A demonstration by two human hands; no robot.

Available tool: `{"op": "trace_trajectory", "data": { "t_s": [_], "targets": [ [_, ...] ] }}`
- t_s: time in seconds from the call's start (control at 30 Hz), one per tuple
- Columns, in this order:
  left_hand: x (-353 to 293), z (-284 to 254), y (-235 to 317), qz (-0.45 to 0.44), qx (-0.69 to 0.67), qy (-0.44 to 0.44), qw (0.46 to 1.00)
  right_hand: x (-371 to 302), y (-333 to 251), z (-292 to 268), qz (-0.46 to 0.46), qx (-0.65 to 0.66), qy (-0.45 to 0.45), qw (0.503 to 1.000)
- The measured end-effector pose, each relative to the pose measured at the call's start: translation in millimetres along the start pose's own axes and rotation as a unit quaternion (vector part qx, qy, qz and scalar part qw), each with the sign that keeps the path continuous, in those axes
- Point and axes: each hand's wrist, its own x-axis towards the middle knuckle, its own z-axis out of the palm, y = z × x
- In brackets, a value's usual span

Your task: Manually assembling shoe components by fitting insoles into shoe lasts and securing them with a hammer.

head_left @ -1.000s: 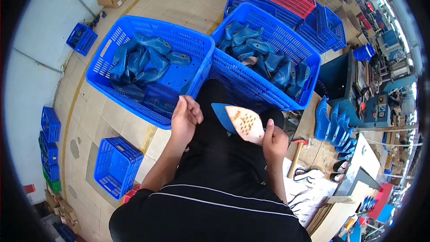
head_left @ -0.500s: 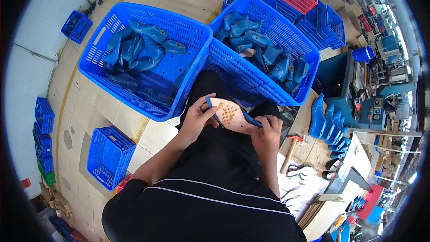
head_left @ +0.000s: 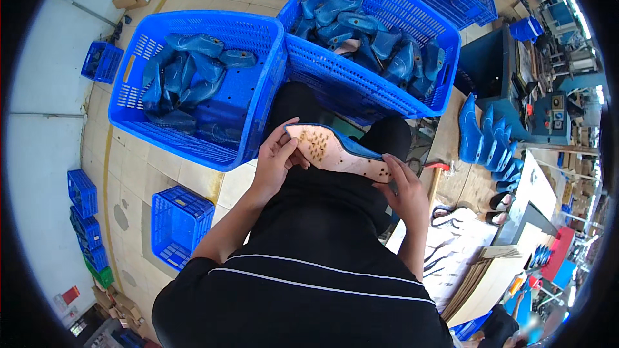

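I hold a blue shoe last (head_left: pixel 335 150) sole-up over my lap; its pale tan bottom is dotted with small nails. My left hand (head_left: pixel 277 154) grips the toe end, fingers curled on the sole's edge. My right hand (head_left: pixel 403 183) holds the heel end from below and the side. Two large blue plastic crates stand on the floor in front of my knees: the left crate (head_left: pixel 200 80) and the right crate (head_left: pixel 371 38), both holding several blue lasts.
A workbench (head_left: pixel 464 174) at my right carries a row of upright blue lasts (head_left: pixel 487 142) and a hammer (head_left: pixel 435 171). Paper sheets and cardboard (head_left: pixel 464 264) lie lower right. Smaller blue crates (head_left: pixel 177 225) stand on the tiled floor at left. Machines fill the far right.
The last has been turned and brought lower onto my lap, with both hands now at its two ends. My view has tilted so the crates sit higher in the picture.
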Motion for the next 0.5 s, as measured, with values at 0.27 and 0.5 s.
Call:
{"op": "trace_trajectory", "data": {
  "t_s": [0.27,0.5],
  "targets": [
    [3,0,2,-0.002,0.041,-0.009,0.999,-2,3,-1,0.02,-0.004,-0.017,1.0],
    [13,16,30,0.374,0.646,-0.024,0.665,3,2,-6,0.021,-0.002,-0.022,1.0]
  ]
}}
